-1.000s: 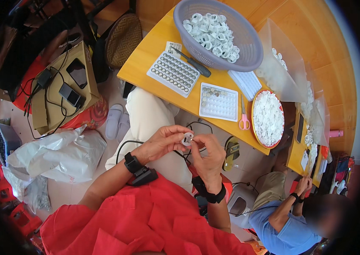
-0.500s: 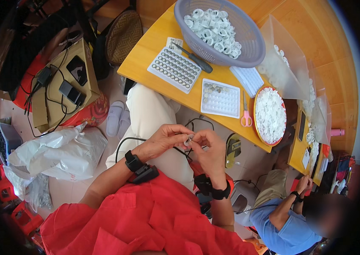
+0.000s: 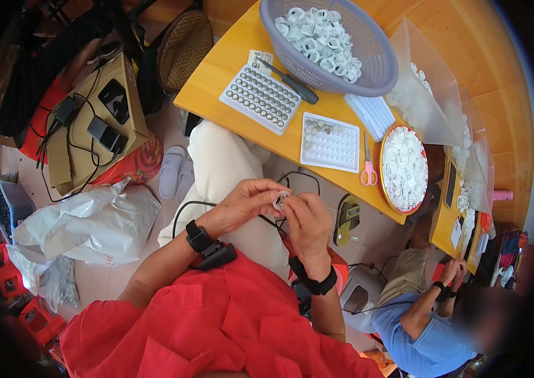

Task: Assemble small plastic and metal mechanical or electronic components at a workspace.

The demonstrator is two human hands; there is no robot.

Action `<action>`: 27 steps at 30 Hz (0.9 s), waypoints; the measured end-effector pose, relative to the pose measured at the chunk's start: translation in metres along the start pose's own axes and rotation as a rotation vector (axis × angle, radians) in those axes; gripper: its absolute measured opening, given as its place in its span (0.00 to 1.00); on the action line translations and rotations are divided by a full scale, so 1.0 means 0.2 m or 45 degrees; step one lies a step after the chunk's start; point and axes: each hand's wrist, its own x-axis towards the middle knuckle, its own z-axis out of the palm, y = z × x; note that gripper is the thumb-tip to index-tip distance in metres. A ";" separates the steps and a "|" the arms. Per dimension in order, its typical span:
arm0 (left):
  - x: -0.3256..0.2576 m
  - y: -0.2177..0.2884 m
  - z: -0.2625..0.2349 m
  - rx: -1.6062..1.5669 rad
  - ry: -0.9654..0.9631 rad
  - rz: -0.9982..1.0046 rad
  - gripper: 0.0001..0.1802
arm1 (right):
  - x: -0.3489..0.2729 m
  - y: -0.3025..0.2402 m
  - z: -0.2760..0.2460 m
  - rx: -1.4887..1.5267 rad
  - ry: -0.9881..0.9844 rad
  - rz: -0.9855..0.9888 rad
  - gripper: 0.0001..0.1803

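Hands (image 3: pixel 242 205) (image 3: pixel 310 228) hold white piece (image 3: pixel 281 200) outside table edge (image 3: pixel 342 184).

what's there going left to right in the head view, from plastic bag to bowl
White plastic bag → pale slippers → left hand → small white part → right hand → pink-handled scissors → red-rimmed bowl

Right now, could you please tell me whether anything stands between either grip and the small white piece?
Nothing visible does: the left grip holds the small white piece at the fingertips, and the right grip is at its right side, partly covering it.
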 end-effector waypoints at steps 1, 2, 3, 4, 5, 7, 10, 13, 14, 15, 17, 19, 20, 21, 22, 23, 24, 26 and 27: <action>0.00 0.00 0.00 0.000 0.000 0.000 0.14 | 0.00 0.00 0.00 -0.045 -0.002 -0.041 0.09; 0.00 0.00 0.00 -0.005 0.004 0.000 0.14 | 0.00 0.00 0.01 -0.089 -0.003 -0.083 0.10; 0.00 0.00 0.00 -0.009 0.008 0.000 0.14 | 0.00 0.00 0.00 -0.089 -0.003 -0.083 0.10; 0.00 0.00 0.00 -0.010 0.008 0.000 0.14 | 0.00 0.00 0.00 -0.073 -0.022 -0.083 0.11; 0.00 0.00 0.00 -0.005 0.003 -0.008 0.14 | 0.00 0.00 -0.01 -0.057 -0.040 -0.083 0.12; 0.00 0.00 0.00 -0.002 -0.002 -0.016 0.14 | -0.01 -0.01 -0.01 -0.067 -0.046 -0.088 0.12; 0.00 0.00 0.00 0.010 0.003 -0.011 0.14 | 0.00 -0.01 -0.01 -0.136 -0.065 -0.120 0.13; 0.00 -0.01 -0.01 0.002 0.002 0.004 0.14 | 0.00 -0.02 0.00 -0.240 -0.068 -0.152 0.13; 0.00 -0.01 -0.01 0.018 0.007 0.000 0.14 | 0.00 -0.02 0.01 -0.286 -0.058 -0.154 0.13; 0.01 -0.01 -0.01 0.033 0.012 -0.003 0.14 | 0.00 -0.02 0.01 -0.282 -0.060 -0.158 0.13; 0.01 -0.01 -0.01 0.065 0.008 -0.020 0.15 | -0.01 -0.01 0.02 -0.328 -0.104 -0.125 0.14; 0.01 -0.01 -0.01 0.097 -0.001 -0.041 0.16 | -0.01 0.00 0.02 -0.302 -0.125 -0.103 0.13; 0.01 -0.01 -0.02 0.085 -0.010 -0.038 0.16 | -0.01 0.00 0.01 -0.279 -0.144 -0.077 0.13; 0.01 -0.02 -0.02 0.073 -0.020 -0.036 0.16 | -0.01 0.00 0.01 -0.282 -0.143 -0.075 0.13; 0.01 -0.02 -0.01 0.073 -0.022 -0.039 0.16 | 0.00 0.00 0.00 -0.176 -0.124 -0.026 0.12; 0.01 -0.01 0.00 0.020 0.002 -0.031 0.15 | 0.00 0.00 0.00 -0.070 -0.104 0.023 0.10; 0.00 -0.01 0.01 -0.034 0.025 -0.023 0.13 | -0.01 0.01 0.00 -0.072 -0.103 0.026 0.10; 0.00 -0.01 0.00 -0.039 0.012 -0.028 0.13 | -0.01 0.01 0.00 0.203 -0.059 0.172 0.07; 0.00 -0.01 0.00 -0.043 0.001 -0.032 0.13 | -0.01 0.00 -0.01 0.202 -0.059 0.173 0.07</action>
